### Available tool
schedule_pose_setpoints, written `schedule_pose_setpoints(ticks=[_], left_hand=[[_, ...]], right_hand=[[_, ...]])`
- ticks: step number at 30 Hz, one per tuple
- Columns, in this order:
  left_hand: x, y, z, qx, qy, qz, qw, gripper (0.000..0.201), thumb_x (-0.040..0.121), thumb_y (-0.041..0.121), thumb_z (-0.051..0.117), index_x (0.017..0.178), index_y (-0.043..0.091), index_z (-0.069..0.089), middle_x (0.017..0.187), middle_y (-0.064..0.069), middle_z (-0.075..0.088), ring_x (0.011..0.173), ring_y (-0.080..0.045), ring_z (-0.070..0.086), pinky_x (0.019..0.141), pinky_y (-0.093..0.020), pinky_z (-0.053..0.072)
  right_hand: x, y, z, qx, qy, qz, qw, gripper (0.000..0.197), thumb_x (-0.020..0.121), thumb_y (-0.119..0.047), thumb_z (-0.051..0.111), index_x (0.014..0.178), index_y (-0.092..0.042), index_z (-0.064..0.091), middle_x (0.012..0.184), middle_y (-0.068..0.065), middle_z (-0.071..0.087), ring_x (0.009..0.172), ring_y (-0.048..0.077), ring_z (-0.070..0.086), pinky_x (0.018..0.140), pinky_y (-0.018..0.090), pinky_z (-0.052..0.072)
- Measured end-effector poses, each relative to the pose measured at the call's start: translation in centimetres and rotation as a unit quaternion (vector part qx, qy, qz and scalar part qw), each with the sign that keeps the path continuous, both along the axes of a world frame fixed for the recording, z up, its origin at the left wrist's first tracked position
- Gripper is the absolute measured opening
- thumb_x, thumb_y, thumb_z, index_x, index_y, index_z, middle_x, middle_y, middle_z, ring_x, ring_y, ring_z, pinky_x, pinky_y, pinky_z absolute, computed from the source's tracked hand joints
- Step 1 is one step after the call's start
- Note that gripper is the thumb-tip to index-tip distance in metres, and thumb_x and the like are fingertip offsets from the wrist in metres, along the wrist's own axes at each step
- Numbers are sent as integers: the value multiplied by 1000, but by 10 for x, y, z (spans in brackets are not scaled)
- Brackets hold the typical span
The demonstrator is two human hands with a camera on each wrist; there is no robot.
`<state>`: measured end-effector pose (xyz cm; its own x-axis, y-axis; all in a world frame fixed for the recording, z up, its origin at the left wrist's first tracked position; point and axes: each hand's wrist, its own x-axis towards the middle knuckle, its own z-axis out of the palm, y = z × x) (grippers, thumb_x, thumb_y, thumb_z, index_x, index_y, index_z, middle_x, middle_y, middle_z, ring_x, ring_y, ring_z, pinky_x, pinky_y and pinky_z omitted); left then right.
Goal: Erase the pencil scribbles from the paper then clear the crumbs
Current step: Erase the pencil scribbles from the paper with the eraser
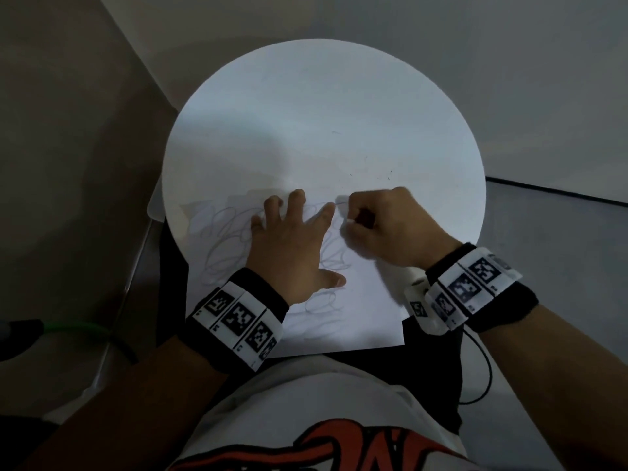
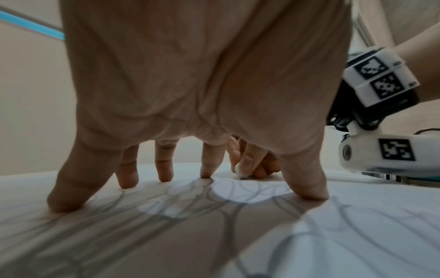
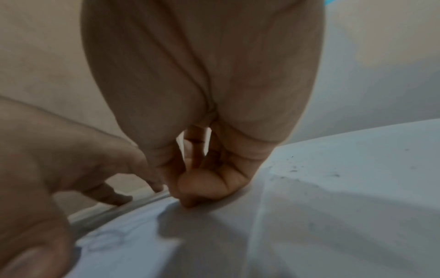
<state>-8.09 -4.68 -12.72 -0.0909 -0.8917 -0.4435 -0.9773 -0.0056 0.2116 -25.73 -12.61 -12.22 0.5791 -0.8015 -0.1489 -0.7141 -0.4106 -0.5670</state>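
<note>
A white paper (image 1: pixel 360 311) covered in grey pencil scribbles (image 1: pixel 231 232) lies on the near part of a round white table (image 1: pixel 323 96), one corner over the edge. My left hand (image 1: pixel 292 239) presses on it with spread fingertips (image 2: pixel 209 169). Just to its right, my right hand (image 1: pixel 353 220) is curled and pinches a small white eraser (image 2: pixel 239 172) against the paper near its far edge. The eraser is hidden in the right wrist view, where the right hand (image 3: pixel 195 188) touches the sheet. Dark crumbs (image 1: pixel 384 176) dot the table beyond it, and these crumbs (image 3: pixel 292 170) show again there.
The far half of the table is bare white. A green cable (image 1: pixel 78 329) runs over the floor at the left, and a thin black cable (image 1: pixel 486 368) hangs from my right wrist. Walls meet in a corner behind the table.
</note>
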Motion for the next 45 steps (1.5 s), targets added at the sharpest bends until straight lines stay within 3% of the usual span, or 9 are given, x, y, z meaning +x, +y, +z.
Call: schedule_pose_setpoints(ticks=[5,8,12,17,19,23,33,40,45], left_hand=[[-1,-1,1,3,-6,0,1000,116,65,82,68,158,36,15,152,-8,13,136,-40,19,108,-61,35],[-2,-1,3,9,-4,0,1000,116,66,82,68,158,36,14,152,-8,12,137,-41,18,108,-62,35],[-2,-2,4,11,-2,3,1000,116,66,81,69,158,36,14,152,-8,12,137,-40,18,108,-62,35],[-2,-1,4,14,-2,2,1000,120,63,83,69,158,36,12,153,-9,10,137,-41,16,109,-62,34],[-3,-2,4,14,-6,3,1000,121,62,84,68,158,36,11,153,-9,10,137,-41,16,109,-62,34],[-6,-1,4,15,-10,4,1000,125,61,87,67,159,36,8,153,-10,8,137,-42,16,110,-63,32],[-9,-3,1,12,-13,16,1000,129,57,90,65,158,34,7,152,-11,9,136,-43,17,108,-66,32],[-11,-4,-1,17,-18,16,1000,134,54,92,65,158,34,4,152,-12,6,138,-44,14,110,-68,29],[-10,-4,-2,22,-21,11,999,137,53,93,65,158,33,0,152,-12,3,139,-45,12,110,-69,28]], right_hand=[[-2,-6,-1,-4,2,-33,999,17,82,-15,67,69,-9,58,56,0,56,52,16,49,52,26,36],[4,1,-1,17,16,21,1000,18,81,-14,68,68,-8,57,56,1,57,53,19,51,52,18,34],[-6,-13,1,-12,17,-64,998,12,82,-15,67,72,-10,63,64,3,64,62,21,59,58,24,43],[-20,-8,6,52,36,-19,998,15,83,-19,70,70,-16,64,63,-3,67,60,10,61,61,31,50],[-30,-13,7,32,31,-52,998,15,84,-20,70,70,-17,65,64,-4,67,62,11,62,63,33,52],[-35,-5,9,77,32,19,996,15,85,-18,70,71,-17,64,63,-2,68,57,12,62,58,33,52],[-46,-11,9,36,36,-16,999,13,83,-19,69,71,-18,65,62,-4,67,56,9,61,59,34,51],[-44,-2,12,27,30,26,999,15,84,-16,68,70,-16,62,59,-4,64,54,10,58,52,26,46],[-33,19,14,72,35,131,988,19,83,-16,72,70,-13,59,54,-10,52,54,7,53,52,14,34]])
